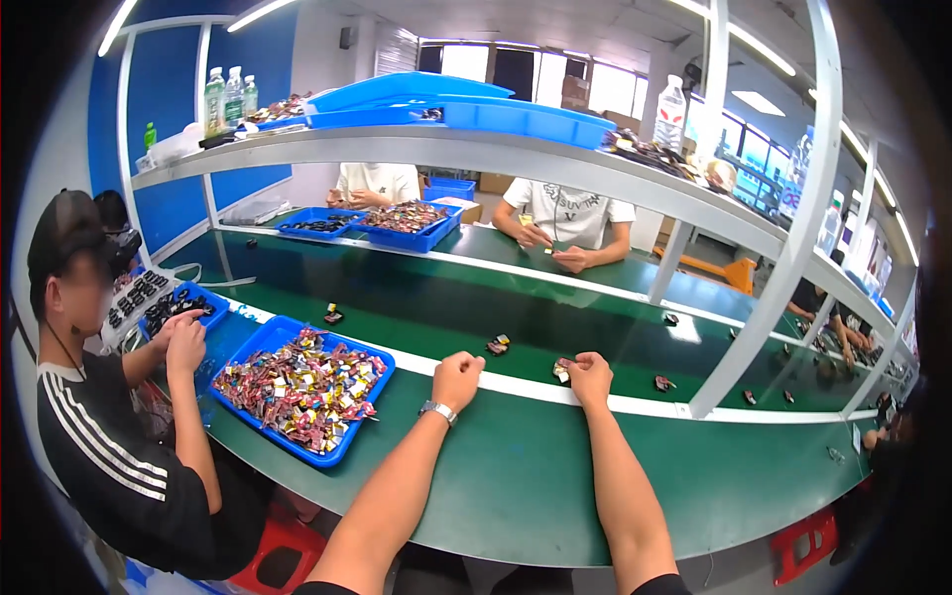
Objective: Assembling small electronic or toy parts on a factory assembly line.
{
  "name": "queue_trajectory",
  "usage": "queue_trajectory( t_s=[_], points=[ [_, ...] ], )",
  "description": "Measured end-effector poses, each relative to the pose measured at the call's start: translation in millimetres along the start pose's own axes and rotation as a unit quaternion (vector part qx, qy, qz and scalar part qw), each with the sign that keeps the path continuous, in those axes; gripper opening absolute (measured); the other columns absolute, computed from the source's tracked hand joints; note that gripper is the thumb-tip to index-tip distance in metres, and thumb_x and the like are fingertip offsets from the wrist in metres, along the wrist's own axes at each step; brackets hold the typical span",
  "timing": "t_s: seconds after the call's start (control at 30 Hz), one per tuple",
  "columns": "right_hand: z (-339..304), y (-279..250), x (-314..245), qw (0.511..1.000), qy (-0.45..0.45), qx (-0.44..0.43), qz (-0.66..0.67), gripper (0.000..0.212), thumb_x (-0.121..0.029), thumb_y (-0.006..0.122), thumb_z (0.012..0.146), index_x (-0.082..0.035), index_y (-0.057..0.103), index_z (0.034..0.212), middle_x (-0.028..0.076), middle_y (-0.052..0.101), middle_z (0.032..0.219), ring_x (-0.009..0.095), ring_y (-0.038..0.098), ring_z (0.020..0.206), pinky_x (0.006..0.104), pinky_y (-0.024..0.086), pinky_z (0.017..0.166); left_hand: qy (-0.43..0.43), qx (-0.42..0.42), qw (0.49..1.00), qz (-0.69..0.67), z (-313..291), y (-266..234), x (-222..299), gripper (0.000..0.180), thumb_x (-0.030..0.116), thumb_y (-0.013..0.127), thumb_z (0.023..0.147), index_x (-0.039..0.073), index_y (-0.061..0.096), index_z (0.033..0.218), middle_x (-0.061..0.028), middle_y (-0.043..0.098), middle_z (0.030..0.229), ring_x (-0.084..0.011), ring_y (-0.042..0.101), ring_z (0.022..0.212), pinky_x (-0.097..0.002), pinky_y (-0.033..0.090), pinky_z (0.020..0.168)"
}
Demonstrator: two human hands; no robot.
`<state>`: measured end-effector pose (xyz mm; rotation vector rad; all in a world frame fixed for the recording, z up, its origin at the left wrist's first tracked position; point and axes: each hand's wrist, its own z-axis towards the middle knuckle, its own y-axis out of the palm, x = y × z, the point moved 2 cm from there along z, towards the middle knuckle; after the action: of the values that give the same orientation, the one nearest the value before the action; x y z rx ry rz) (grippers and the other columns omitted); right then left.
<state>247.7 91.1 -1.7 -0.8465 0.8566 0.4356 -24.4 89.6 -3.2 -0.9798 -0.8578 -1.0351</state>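
Note:
My right hand (pixel 592 379) is closed in a pinch on a small part with a pale block and reddish wires (pixel 562 370), held over the white strip along the belt's near edge. To its left, my left hand (pixel 458 381) is curled into a fist above the same strip, with a metal-banded watch (pixel 437 411) on the wrist. Whatever that fist may hold is hidden. Just beyond my hands, a small wired part (pixel 498 344) lies on the dark green belt (pixel 416 335). Another such part (pixel 333 314) sits farther left on it.
A blue tray (pixel 335 457) heaped with small wired parts (pixel 297 387) stands left of my forearms. One co-worker (pixel 109 416) sits at the left, others across the belt. A white-framed shelf (pixel 476 147) with blue trays spans above. Its post (pixel 769 258) rises at right.

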Motion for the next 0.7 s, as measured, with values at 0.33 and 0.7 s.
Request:
queue_trajectory(
  t_s=[0.33, 0.7],
  points=[
    [-18.4, 99.7, -69.6, 0.976, -0.165, -0.044, -0.138, 0.067, -0.034, 0.082, 0.068, 0.004, 0.058, 0.119, 0.020, 0.064, 0.110, 0.035, 0.060, 0.102, 0.0419, 0.047, 0.092, 0.019, -0.023, 0.999, 0.032, -1.7, 0.7, 1.0, 0.024, 0.021, 0.065, 0.084, 0.001, 0.063, 0.072, -0.0097, 0.061, 0.060, -0.0198, 0.056, 0.054, -0.0332, 0.044, 0.055],
    [-62.2, 37.7, -70.0, 0.943, -0.168, -0.250, 0.142, 0.075, -0.012, 0.083, 0.067, -0.004, 0.047, 0.133, 0.011, 0.067, 0.108, 0.021, 0.064, 0.093, 0.0328, 0.051, 0.083, 0.013, -0.059, 0.997, -0.036, -0.3, -4.5, -5.4, 0.028, 0.024, 0.061, 0.090, 0.000, 0.064, 0.077, -0.0042, 0.062, 0.063, -0.0095, 0.052, 0.053, -0.0279, 0.042, 0.052]
  ],
)
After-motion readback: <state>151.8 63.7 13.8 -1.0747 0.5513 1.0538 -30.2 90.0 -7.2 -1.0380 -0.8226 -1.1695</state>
